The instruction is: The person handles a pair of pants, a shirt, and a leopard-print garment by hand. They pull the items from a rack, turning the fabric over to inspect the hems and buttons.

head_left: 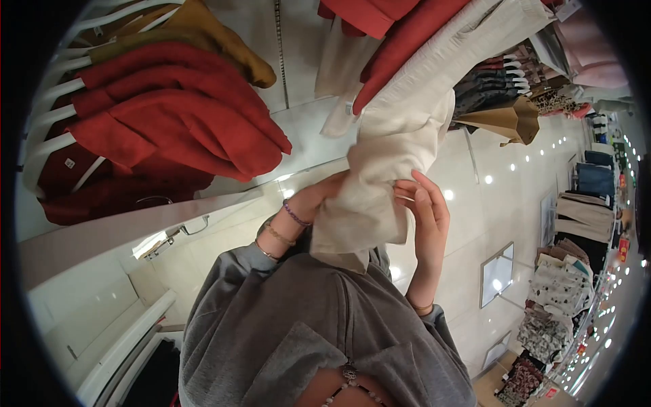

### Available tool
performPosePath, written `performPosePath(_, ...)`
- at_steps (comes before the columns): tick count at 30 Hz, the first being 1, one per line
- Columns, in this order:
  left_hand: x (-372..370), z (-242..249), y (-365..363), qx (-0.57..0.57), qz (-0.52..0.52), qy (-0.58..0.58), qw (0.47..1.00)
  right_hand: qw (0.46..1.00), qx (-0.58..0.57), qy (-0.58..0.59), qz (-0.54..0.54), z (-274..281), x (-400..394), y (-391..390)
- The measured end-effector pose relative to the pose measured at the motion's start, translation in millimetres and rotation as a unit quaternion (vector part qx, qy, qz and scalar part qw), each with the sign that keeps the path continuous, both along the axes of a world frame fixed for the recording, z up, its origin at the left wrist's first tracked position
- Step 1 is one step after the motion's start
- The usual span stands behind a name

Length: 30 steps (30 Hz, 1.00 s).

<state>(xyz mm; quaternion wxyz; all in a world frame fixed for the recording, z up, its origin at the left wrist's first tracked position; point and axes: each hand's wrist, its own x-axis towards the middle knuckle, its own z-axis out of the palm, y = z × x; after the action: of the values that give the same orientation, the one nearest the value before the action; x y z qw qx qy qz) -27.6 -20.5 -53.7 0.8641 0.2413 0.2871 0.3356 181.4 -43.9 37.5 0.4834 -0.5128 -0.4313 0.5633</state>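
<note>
A cream garment hangs down from the top of the view, its lower part bunched and folded in front of my grey top. My left hand is at the left side of the cloth, with its fingers hidden behind or blurred against the fabric; bracelets circle that wrist. At the cloth's right edge, my right hand has its fingers apart and slightly bent, with the fingertips against or very near the fabric. A pale ribbed garment adjoins the cream one above.
Red garments and a mustard one hang on white hangers at the left. More red clothing is at the top. A brown paper-like cone shape is at the upper right. Clothing racks line the far right, beyond a shiny floor.
</note>
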Motion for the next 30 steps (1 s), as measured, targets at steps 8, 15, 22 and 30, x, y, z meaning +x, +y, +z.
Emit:
performPosePath(8, -18, -13, -13, 0.052, 0.104, -0.359, 0.926, 0.984, -0.171, 0.028, 0.037, -30, -8, 19)
performPosePath(15, -46, 30, -13, -0.080, 0.127, 0.004, 0.989, 0.965, -0.115, 0.228, 0.067, -30, -11, 37)
performPosePath(22, -39, 13, -24, 0.123, 0.118, -0.394, 0.903, 0.942, -0.118, 0.301, 0.089, -15, -14, 39)
performPosePath(30, -27, 7, -20, 0.384, 0.287, 0.350, 0.805, 0.995, 0.074, -0.068, 0.023, -36, -23, 19)
